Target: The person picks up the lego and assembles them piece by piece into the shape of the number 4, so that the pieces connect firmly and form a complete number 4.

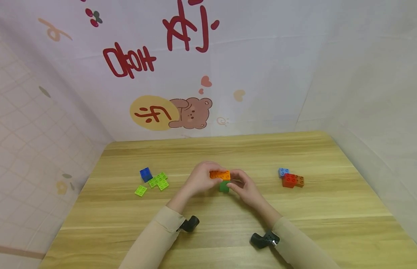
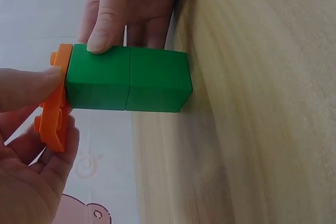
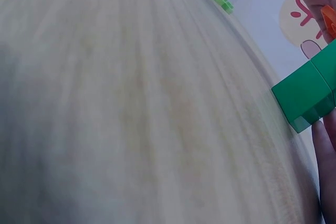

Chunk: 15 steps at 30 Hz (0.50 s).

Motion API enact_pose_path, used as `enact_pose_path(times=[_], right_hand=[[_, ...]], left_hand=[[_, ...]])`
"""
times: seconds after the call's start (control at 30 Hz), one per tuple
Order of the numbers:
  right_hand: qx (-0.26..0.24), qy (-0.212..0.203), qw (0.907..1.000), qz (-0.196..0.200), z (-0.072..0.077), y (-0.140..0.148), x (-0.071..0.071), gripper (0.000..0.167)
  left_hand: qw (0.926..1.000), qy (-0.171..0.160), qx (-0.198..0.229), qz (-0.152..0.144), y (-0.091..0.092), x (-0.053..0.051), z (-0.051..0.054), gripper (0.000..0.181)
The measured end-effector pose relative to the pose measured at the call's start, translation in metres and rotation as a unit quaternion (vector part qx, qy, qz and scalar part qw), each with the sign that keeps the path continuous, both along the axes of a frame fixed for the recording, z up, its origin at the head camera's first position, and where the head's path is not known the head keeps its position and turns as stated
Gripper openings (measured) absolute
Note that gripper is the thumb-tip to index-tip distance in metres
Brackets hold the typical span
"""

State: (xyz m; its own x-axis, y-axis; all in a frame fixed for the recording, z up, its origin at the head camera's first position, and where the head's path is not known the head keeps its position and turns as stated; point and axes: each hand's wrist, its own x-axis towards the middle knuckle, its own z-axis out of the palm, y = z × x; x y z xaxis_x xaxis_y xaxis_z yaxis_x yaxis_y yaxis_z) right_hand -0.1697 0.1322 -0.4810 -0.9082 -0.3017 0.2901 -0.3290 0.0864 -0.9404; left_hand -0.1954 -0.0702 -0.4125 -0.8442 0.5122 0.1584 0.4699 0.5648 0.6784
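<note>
In the head view, my left hand (image 1: pixel 202 178) pinches a flat orange toy brick (image 1: pixel 226 175) between thumb and fingers. Below that brick stand two stacked green toy bricks (image 2: pixel 128 80), flush with each other in the left wrist view. The orange brick lies against the stack's upper end and juts past it on one side; whether its studs are fully joined cannot be seen. My right hand (image 1: pixel 246 189) holds the upper green brick, its thumb (image 2: pixel 107 27) on the near face and its other fingers partly hidden behind. The right wrist view catches only part of the green stack (image 3: pixel 304 95).
To the left on the wooden table (image 1: pixel 208 235) lie a dark blue brick (image 1: pixel 146 174), joined or touching light green flat bricks (image 1: pixel 158 181), and a separate light green one (image 1: pixel 140 191). At right sit a light blue brick (image 1: pixel 283 172), a red brick (image 1: pixel 289 181) and a brown brick (image 1: pixel 299 181).
</note>
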Motion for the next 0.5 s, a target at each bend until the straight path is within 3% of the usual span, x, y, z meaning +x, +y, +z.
enact_pose_path(times=[0.23, 0.5], right_hand=[[0.000, -0.001, 1.0000, 0.000, -0.0008, 0.0001, -0.0009, 0.030], [-0.006, 0.005, 1.0000, 0.002, -0.0026, 0.0003, -0.0016, 0.030]], left_hand=[[0.9993, -0.035, 0.006, 0.008, 0.0006, -0.0013, 0.0009, 0.027], [0.9984, -0.054, 0.010, 0.009, 0.0014, -0.0036, 0.0010, 0.028]])
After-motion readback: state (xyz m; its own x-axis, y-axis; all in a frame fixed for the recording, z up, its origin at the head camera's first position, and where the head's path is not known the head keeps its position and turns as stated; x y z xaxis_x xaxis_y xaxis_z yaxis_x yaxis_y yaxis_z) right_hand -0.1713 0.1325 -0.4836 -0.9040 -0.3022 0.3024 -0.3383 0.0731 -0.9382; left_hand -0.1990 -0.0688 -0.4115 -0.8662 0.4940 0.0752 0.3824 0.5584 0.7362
